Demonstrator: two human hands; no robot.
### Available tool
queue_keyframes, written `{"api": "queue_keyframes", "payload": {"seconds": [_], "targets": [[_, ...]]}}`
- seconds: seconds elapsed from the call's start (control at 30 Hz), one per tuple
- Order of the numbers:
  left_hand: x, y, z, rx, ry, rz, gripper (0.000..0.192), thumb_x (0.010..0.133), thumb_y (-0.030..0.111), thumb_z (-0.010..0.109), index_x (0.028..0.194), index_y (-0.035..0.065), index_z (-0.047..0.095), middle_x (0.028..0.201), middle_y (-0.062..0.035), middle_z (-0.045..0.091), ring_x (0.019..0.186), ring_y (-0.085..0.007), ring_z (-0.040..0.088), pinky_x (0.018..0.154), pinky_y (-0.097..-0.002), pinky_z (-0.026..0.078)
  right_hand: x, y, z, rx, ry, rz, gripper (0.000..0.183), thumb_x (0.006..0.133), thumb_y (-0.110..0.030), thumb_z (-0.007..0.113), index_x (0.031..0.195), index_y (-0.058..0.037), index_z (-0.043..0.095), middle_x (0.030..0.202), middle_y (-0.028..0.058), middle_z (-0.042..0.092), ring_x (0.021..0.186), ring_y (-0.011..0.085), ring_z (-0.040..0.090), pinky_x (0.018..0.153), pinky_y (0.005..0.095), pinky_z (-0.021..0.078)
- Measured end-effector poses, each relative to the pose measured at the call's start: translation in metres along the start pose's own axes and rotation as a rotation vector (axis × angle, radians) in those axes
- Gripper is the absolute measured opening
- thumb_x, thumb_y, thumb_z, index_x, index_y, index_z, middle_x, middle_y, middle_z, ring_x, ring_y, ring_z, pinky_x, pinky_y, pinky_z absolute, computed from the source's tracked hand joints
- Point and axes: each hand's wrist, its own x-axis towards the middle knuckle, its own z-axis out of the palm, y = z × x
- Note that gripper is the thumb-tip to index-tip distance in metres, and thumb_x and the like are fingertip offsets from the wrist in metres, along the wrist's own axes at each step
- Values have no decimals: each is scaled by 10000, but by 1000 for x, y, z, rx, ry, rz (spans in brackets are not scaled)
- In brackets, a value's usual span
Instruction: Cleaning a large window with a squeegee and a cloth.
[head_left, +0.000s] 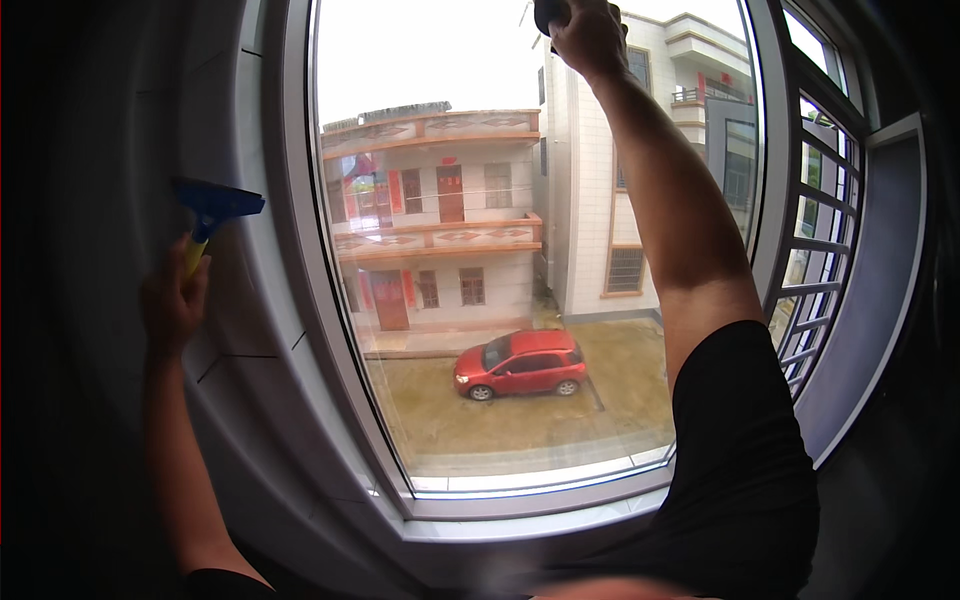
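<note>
My left hand (176, 300) grips the yellow handle of a squeegee (217, 201) with a blue head. It is held up in front of the dark wall, to the left of the window frame. High at the top edge of the view, my right hand (592, 37) is closed around a dark object (551, 16), partly cut off, so its kind cannot be made out. That hand is raised before the upper part of the window pane (450, 420). Whether the dark object touches the glass is unclear.
A pale window frame (330, 360) surrounds the pane, with a sill (525, 525) below. At right are a barred window (817, 262) and an open-sided frame panel (870, 300). Outside, a red car (521, 364) stands before a two-storey building (480, 300).
</note>
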Motion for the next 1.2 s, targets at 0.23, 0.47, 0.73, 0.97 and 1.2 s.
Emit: {"api": "queue_keyframes", "payload": {"seconds": [0.23, 0.47, 0.73, 0.97, 1.2], "targets": [[-2, -6, -1, -9, 27, -2, 424, 1071, 158, 733, 1437, -21, 617, 1159, -276, 774, 1003, -465, 785, 804, -468, 622, -177, -67, 19, -64, -86, -583, 506, 885, -281, 783, 1380, -273, 676, 1431, 75, 579, 1372, 301, 517, 1102, 582, 393], [1, -10, 12, 21, 73, 45, 399, 1075, 168, 719, 1413, -28, 636, 1197, -257, 771, 1040, -447, 780, 840, -478, 622, -393, -43, -85, 379, -574, -1179, 212, 993, -324, 630, 1192, -298, 700, 1324, 50, 634, 1307, 242, 590, 1039, 476, 497], [-15, -25, 8, 30, -9, 12, 402, 1098, 159, 685, 1440, -42, 619, 1250, -266, 760, 1081, -447, 775, 861, -479, 622, -155, 91, -119, -64, -78, -521, 587, 846, -89, 803, 1411, -215, 706, 1384, 126, 667, 1301, 342, 610, 1113, 505, 492], [-41, -64, 27, 60, 9, -40, 363, 1116, 168, 674, 1409, -46, 659, 1289, -283, 744, 1149, -456, 757, 934, -483, 615, -20, 217, -64, -389, 221, 171, 479, 930, -214, 744, 1404, -212, 684, 1297, 120, 666, 1202, 399, 607, 974, 556, 528], [-72, -101, 31, 214, 43, -19, 297, 1152, 154, 619, 1382, 21, 753, 1412, -292, 694, 1271, -426, 715, 1081, -461, 560, -181, 34, -29, -142, -94, -479, 325, 883, -296, 765, 1204, -256, 728, 1285, 44, 632, 1216, 288, 551, 967, 517, 434]]}}
